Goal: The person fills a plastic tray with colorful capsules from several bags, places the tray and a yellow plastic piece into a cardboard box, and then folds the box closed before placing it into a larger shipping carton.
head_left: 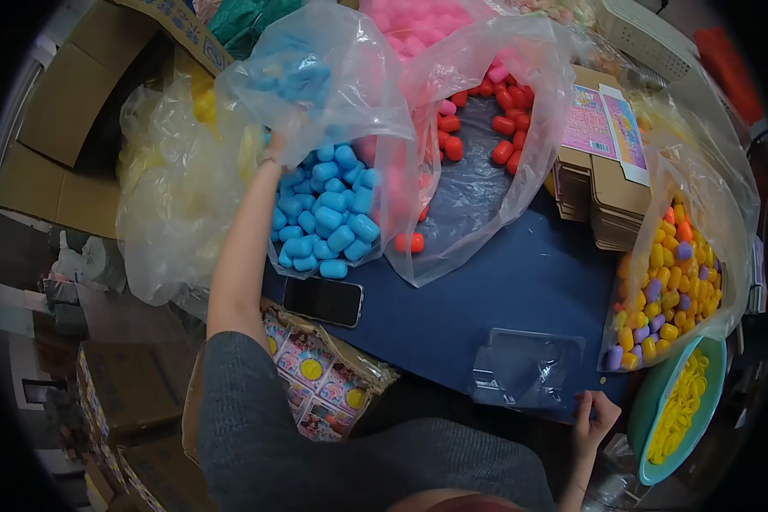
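My left hand reaches into a clear plastic bag of blue plastic capsules. Its fingers are blurred behind the plastic, so what they hold cannot be told. My right hand is at the table's near edge with its fingers curled closed, and nothing shows in them. Just to its left lies a clear plastic blister tray. A black phone lies below the blue capsules.
Red capsules lie in an open bag at the middle back. Yellow and purple capsules fill a bag on the right, above a teal basin of yellow pieces. Flattened cartons are stacked behind. An open box stands below the phone.
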Available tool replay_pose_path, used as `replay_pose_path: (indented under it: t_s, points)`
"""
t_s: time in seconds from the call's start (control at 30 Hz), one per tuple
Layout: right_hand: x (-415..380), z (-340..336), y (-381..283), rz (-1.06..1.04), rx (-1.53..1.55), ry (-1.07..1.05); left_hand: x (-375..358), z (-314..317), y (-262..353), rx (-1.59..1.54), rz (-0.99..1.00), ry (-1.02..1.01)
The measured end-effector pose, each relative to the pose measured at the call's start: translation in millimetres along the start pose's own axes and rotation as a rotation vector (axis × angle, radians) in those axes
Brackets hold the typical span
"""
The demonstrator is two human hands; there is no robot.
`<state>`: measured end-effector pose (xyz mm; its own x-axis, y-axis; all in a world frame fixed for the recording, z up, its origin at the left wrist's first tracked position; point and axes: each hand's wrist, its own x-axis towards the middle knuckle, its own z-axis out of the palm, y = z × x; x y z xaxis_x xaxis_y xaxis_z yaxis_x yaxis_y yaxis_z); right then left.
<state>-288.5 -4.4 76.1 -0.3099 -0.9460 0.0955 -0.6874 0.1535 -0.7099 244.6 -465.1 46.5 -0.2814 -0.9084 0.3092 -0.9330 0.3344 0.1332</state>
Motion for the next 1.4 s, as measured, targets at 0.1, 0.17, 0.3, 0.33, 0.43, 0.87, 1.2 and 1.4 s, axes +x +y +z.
replay_pose_path:
  t_s: [0.1,0.17,0.3,0.33,0.43,0.87,1.2,1.4]
  points:
    - [-9.0,-11.9,-8.8,-0.043,-0.014,0.022,-50.2,-29.9,44.3,-0.17,-0.039,0.109]
    - [-11.3,-15.6,-16.2,-0.072,-0.003,0.02,-79.7,-36.9,57.4,-0.435,-0.116,0.154]
    - [3.8,6.6,-42.4,-0.291,0.159,0.048,-136.1,-89.5,151.0,-1.334,-0.321,-0.091]
    - [9.9,13.4,-56.5,-0.306,0.207,0.023,-150.9,-94.0,172.9,-1.378,-0.305,-0.181]
    - [30.3,34.4,-114.3,-0.427,0.194,-0.167,-193.3,-101.3,254.4,-1.511,-0.228,-0.465]
    - [58.3,65.4,-45.3,-0.348,0.142,-0.215,-211.2,-14.6,365.1,-0.676,0.636,-0.126]
    - [58.2,102.9,-40.2,-0.26,-0.103,-0.24,-182.9,6.8,340.5,-0.862,0.499,-0.399]
    - [77.5,66.4,-65.8,-0.215,-0.257,-0.454,-60.3,13.2,297.0,-0.541,0.389,-0.051]
